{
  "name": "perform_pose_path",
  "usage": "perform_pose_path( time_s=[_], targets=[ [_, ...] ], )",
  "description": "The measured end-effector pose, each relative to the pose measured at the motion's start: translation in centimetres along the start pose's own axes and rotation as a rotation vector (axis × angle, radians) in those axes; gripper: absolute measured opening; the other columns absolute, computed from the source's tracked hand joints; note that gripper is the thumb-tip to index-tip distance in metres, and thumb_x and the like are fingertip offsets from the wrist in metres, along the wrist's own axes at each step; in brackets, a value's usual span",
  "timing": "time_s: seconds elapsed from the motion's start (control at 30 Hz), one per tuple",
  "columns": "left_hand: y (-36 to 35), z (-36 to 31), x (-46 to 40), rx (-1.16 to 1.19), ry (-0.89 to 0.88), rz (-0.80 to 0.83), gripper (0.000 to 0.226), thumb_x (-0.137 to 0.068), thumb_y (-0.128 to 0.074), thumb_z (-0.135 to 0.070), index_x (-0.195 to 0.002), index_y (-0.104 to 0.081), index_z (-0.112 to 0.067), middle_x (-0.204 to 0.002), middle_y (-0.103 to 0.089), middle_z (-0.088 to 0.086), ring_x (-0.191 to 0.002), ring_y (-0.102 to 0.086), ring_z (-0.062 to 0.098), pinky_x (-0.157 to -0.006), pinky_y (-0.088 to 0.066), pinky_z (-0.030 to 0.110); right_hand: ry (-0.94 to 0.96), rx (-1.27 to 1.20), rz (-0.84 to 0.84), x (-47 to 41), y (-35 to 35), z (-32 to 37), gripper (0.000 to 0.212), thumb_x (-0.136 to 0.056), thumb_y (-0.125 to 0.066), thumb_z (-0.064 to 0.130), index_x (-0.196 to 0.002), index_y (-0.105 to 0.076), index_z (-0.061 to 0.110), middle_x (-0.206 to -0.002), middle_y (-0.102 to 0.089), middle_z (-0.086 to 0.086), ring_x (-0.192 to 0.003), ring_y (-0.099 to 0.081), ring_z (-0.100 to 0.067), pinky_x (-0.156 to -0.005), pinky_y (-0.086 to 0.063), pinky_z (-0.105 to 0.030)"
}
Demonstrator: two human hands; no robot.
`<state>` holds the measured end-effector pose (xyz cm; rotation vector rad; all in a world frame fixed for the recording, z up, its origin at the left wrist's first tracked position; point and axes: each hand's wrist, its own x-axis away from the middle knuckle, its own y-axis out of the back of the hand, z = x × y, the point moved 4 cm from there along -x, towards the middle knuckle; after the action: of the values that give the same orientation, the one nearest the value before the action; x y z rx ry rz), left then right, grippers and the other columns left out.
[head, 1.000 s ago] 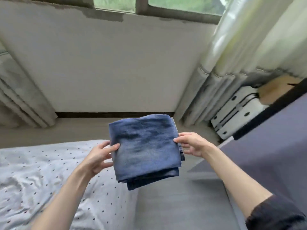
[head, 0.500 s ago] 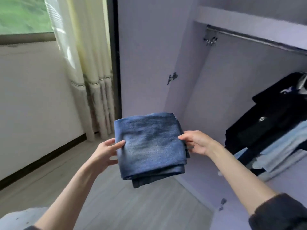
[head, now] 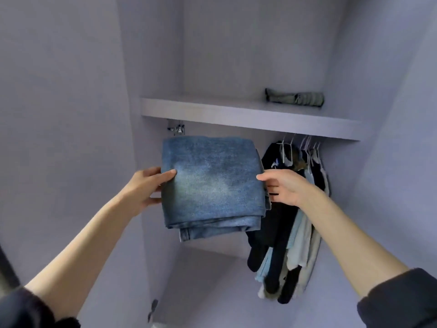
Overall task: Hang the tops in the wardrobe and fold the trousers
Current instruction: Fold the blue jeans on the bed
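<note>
A folded pair of blue denim trousers (head: 212, 183) is held up in front of the open wardrobe, just below its shelf (head: 248, 114). My left hand (head: 146, 185) grips the stack's left edge, thumb on top and fingers beneath. My right hand (head: 281, 185) grips the right edge the same way. Several tops (head: 295, 221), dark and pale, hang on white hangers from the rail at the right, partly hidden by the trousers and my right arm.
A folded grey-green garment (head: 294, 97) lies on the shelf at the right; the shelf's left part is bare. The open wardrobe door (head: 59, 138) stands at my left, with a hinge (head: 176, 129) under the shelf. The wardrobe floor (head: 208, 280) lies below.
I have turned from the bed and window to face the wardrobe. Both hands have carried the folded trousers along and raised them toward the shelf.
</note>
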<state>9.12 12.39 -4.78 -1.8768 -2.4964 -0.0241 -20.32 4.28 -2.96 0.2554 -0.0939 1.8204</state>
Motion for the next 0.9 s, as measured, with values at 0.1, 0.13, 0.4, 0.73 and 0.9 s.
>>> perform_pose_path(
  time_s=[0.1,0.13,0.4,0.73,0.9],
  targets=[
    [-2.7,-5.2,-3.2,-0.031,-0.107,0.038,0.016,-0.087,-0.066,-0.026,-0.099,-0.066,-0.016,-0.092,-0.067,-0.001,-0.083,-0.063,0.016,-0.074,-0.052,0.033,0.064,-0.034,-0.064,-0.4,2.6,3.9,0.009,-0.084,-0.062,0.008,-0.091,-0.062,0.013,-0.095,-0.067,-0.007,-0.080,-0.062,-0.020,-0.066,-0.048,-0.031],
    [-3.7,-6.8,-4.3,-0.032,-0.135,0.053,0.013,-0.087,-0.065,-0.026,-0.098,-0.065,-0.018,-0.093,-0.067,-0.002,-0.085,-0.063,0.016,-0.076,-0.053,0.034,0.087,-0.041,-0.085,-0.6,3.6,5.1,0.009,-0.084,-0.062,0.008,-0.090,-0.062,0.014,-0.094,-0.067,-0.006,-0.079,-0.061,-0.019,-0.066,-0.048,-0.031],
    [-13.4,-17.0,-13.8,-0.060,-0.269,0.190,0.016,-0.087,-0.066,-0.025,-0.101,-0.064,-0.017,-0.093,-0.067,-0.001,-0.082,-0.064,0.015,-0.066,-0.053,0.031,0.215,-0.046,-0.264,-4.5,12.9,14.7,0.008,-0.085,-0.061,0.008,-0.091,-0.059,0.014,-0.090,-0.063,-0.004,-0.079,-0.060,-0.017,-0.071,-0.050,-0.032],
    [-25.9,-22.6,-26.7,-0.096,-0.237,0.288,0.018,-0.088,-0.064,-0.024,-0.103,-0.060,-0.014,-0.092,-0.064,0.003,-0.082,-0.062,0.018,-0.067,-0.052,0.033,0.224,0.027,-0.373,-14.7,24.6,22.6,0.007,-0.086,-0.060,0.011,-0.091,-0.058,0.014,-0.089,-0.063,-0.005,-0.076,-0.058,-0.018,-0.064,-0.046,-0.032],
    [-29.9,-21.1,-32.8,-0.241,-0.067,0.336,0.027,-0.090,-0.062,-0.029,-0.102,-0.058,-0.005,-0.091,-0.062,0.009,-0.076,-0.062,0.021,-0.060,-0.052,0.031,0.106,0.191,-0.504,-20.2,27.7,22.6,0.014,-0.086,-0.061,0.014,-0.074,-0.053,0.013,-0.071,-0.051,-0.006,-0.058,-0.042,-0.016,-0.056,-0.033,-0.023]
  ],
)
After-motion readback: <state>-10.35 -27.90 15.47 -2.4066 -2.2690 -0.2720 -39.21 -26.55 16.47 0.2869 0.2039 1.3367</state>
